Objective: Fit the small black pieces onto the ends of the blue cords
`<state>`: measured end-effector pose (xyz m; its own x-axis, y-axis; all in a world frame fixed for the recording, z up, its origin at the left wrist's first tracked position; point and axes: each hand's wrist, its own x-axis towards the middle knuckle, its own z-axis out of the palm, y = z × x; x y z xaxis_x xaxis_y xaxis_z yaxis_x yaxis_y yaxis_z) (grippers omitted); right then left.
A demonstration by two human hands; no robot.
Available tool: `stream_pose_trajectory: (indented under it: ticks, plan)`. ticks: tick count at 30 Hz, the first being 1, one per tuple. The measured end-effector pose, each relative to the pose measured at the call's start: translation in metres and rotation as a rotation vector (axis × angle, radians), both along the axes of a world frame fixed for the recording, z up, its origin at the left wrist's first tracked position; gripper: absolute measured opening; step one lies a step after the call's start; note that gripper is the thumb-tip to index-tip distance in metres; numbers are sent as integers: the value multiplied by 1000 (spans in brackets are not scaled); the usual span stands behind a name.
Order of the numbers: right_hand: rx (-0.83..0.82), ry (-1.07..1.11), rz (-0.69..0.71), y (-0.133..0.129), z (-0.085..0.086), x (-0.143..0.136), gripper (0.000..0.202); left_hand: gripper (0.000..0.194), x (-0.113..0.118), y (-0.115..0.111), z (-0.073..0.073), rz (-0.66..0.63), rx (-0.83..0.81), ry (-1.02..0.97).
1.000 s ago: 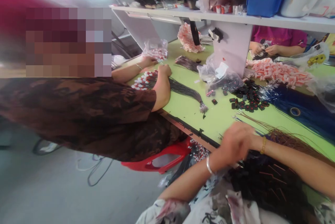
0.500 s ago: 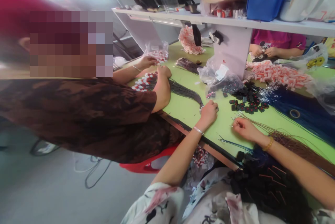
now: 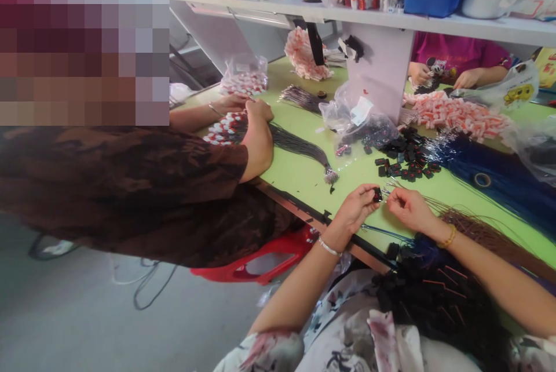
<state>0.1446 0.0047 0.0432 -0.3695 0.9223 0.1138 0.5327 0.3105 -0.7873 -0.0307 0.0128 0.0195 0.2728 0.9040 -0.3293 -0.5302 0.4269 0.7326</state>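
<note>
Between the thumb and fingers of my left hand (image 3: 357,210) is a small black connector housing (image 3: 377,194). My right hand (image 3: 409,208) faces it from close by, its fingers pinched at the end of a thin wire (image 3: 388,190) with a metal tip. The wire's tip points toward the housing; whether the two touch is too small to tell. Brown wires (image 3: 482,233) lie under and beside my right forearm. Blue wires (image 3: 386,232) pass below my hands at the table's edge. Beyond my hands, loose black connectors (image 3: 408,163) are heaped on the green table (image 3: 299,178).
At left, a co-worker's hands (image 3: 256,110) work over dark wires (image 3: 299,143) with red-and-white ends. Behind the shelf panel (image 3: 377,76), another person handles parts. Blue wire bundles (image 3: 490,172), a tape roll (image 3: 482,180), pink-white connectors (image 3: 456,114) and a plastic bag (image 3: 360,117) lie around.
My left hand has moved right, from beside the dark bundle's end to my right hand, and the black housing now shows in it. My right hand stays nearly in place. The view has tilted down slightly.
</note>
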Motion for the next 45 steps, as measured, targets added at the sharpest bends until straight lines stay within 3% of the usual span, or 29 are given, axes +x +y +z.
stream_pose_trajectory:
  ticks: [6,21,40,45]
  plan:
    - [46,-49,-37,0,4,-2,17,16,0,-3,-4,-36,-53,-173]
    - [31,-61,11,0,5,-2,15,25,0,-3,-10,-83,-24,-166]
    - [52,-44,85,3,1,-1,12,38,13,-16,-1,74,32,88]
    - [68,-105,51,0,-4,-7,21,38,17,-21,-3,137,92,196]
